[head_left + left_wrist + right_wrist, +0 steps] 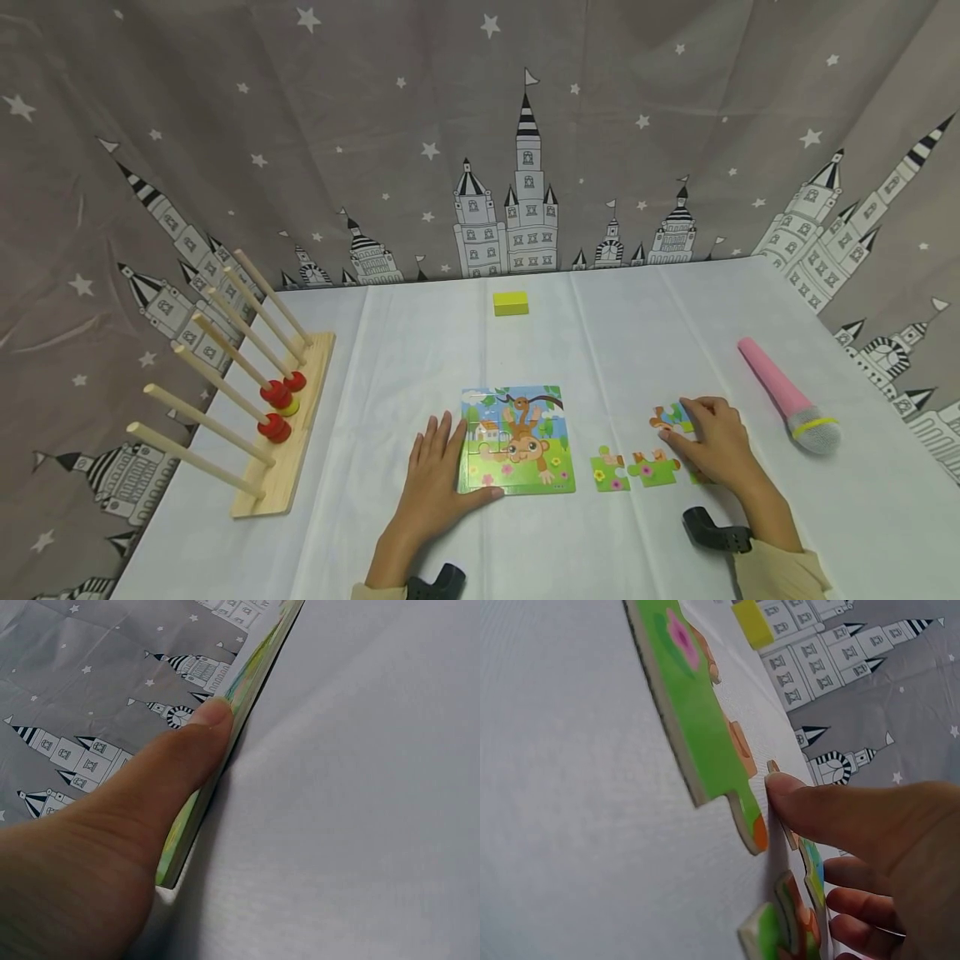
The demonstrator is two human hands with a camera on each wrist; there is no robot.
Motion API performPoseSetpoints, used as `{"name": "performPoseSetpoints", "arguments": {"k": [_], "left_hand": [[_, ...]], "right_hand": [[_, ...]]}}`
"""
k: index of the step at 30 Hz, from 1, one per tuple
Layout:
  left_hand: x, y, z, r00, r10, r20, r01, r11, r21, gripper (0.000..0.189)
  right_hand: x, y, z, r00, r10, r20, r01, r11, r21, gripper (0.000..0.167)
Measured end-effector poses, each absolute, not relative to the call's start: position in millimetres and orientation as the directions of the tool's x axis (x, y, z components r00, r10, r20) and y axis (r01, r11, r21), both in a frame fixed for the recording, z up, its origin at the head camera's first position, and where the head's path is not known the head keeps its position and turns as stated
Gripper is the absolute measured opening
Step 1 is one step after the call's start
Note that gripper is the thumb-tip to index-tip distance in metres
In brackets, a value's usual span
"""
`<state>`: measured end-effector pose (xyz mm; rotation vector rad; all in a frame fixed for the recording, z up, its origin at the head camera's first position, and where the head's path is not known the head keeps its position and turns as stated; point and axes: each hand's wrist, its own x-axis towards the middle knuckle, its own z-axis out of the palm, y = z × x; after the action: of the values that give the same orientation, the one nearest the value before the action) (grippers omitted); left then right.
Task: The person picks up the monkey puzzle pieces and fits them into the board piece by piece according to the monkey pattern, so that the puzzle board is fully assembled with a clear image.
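A square monkey picture puzzle (517, 442) lies flat in the middle of the white table. My left hand (433, 479) rests against it, fingers straight along its left side and thumb on the near edge. In the left wrist view the thumb (184, 746) touches the board's rim. To the right, my right hand (716, 442) pinches a loose puzzle piece (670, 418) between thumb and fingers. Closer to me lie a green piece with a pink flower (609, 471) and another flowered piece (654, 469). One more green piece (699, 477) is partly hidden under the right hand.
A wooden peg stand (288, 454) with red and yellow beads stands at the left. One yellow block (511, 304) lies near the back edge. The pink toy microphone (787, 396) is right of my right hand. Behind the table hangs a grey castle-print curtain (375, 125).
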<state>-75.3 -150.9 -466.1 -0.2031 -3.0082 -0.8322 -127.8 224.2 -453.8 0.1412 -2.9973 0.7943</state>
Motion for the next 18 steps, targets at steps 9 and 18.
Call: {"name": "performPoseSetpoints", "arguments": {"k": [9,18], "left_hand": [[-75.2,-151.2,-466.3,-0.991,0.123,0.053,0.133,0.851,0.508,0.105],[-75.7,-151.1,-466.7,-0.991,0.123,0.048,0.130,0.849,0.512,0.105]], "right_hand": [[-128.0,222.2,-452.1,-0.999,-0.030,0.036,-0.044,0.846,-0.531,0.067],[-128.4,220.9,-451.3,-0.999,0.010,0.037,-0.015,0.779,-0.627,0.068]]}}
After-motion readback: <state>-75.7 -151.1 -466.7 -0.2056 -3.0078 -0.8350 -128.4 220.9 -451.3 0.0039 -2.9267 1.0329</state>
